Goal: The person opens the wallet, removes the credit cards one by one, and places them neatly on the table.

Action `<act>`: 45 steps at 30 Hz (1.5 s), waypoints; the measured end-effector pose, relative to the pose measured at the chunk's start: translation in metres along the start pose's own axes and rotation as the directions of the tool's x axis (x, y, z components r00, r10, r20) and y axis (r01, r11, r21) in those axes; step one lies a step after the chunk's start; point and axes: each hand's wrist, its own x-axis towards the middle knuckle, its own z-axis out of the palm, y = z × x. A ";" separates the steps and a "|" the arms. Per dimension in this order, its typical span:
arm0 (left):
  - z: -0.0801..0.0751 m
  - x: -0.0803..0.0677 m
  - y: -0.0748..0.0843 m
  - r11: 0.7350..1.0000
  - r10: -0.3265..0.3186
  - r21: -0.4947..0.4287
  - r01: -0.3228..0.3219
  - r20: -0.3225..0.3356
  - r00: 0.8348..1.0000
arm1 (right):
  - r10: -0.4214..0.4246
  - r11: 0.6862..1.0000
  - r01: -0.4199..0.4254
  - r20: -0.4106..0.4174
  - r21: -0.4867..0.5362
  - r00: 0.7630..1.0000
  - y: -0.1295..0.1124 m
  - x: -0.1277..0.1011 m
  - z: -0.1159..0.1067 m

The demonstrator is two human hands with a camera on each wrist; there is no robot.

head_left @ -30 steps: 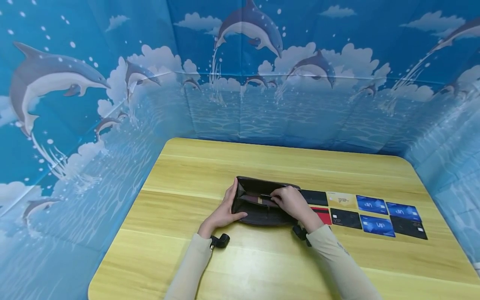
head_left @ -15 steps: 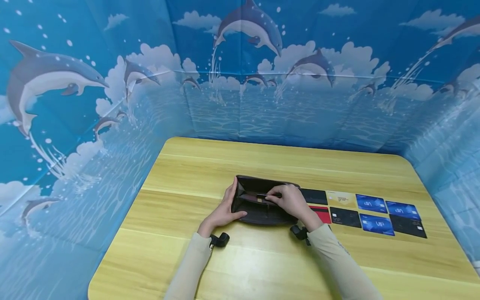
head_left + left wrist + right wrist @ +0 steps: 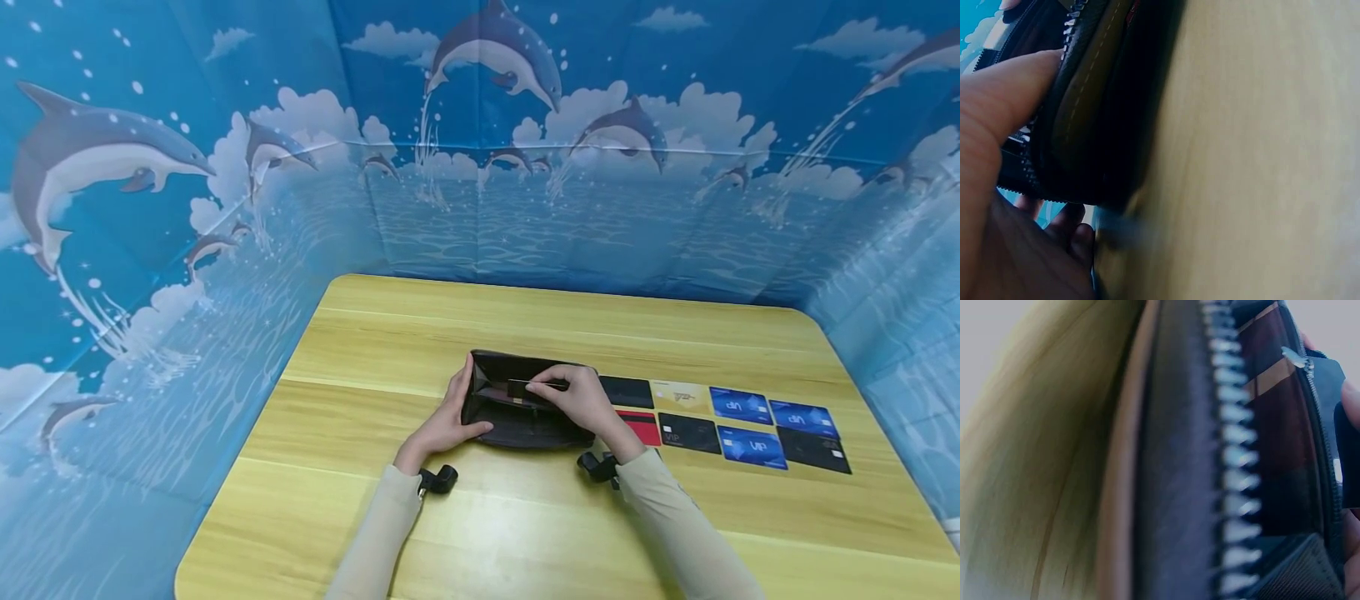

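Nearest me, my left hand (image 3: 450,425) grips the left end of the open black wallet (image 3: 517,417), thumb over its zipped edge, pinning it to the wooden table (image 3: 525,533). Over the wallet's mouth, my right hand (image 3: 581,404) pinches a dark card (image 3: 534,387) between thumb and fingertips, the card standing partly out of the inner pocket. To the wallet's right, touching or just beside it, two rows of cards (image 3: 738,425) lie flat: black, red, gold, blue. I judge the step in hand is passing a card through that pocket; the next move calls for keeping it square to the slot while the left hand steadies the wallet.
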 end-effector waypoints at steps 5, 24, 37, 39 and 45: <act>0.000 -0.001 0.001 1.000 -0.001 -0.002 0.001 -0.004 1.000 | 0.057 0.995 -0.057 0.010 0.076 0.998 -0.002 0.000 -0.001; -0.002 0.000 0.002 1.000 -0.009 -0.003 0.009 0.015 1.000 | 0.177 0.965 -0.222 0.277 0.139 0.944 -0.006 0.001 -0.021; -0.001 -0.001 0.004 1.000 0.001 -0.004 -0.001 0.000 1.000 | 0.211 0.932 -0.265 0.223 0.247 0.952 -0.010 -0.005 -0.032; -0.003 -0.002 0.013 1.000 0.007 -0.009 -0.007 0.006 1.000 | 0.223 0.918 -0.271 0.187 0.290 0.957 -0.010 -0.007 -0.034; -0.010 -0.007 0.037 1.000 0.009 -0.018 -0.009 0.026 1.000 | 0.256 0.885 -0.270 0.090 0.380 0.963 -0.008 -0.016 -0.045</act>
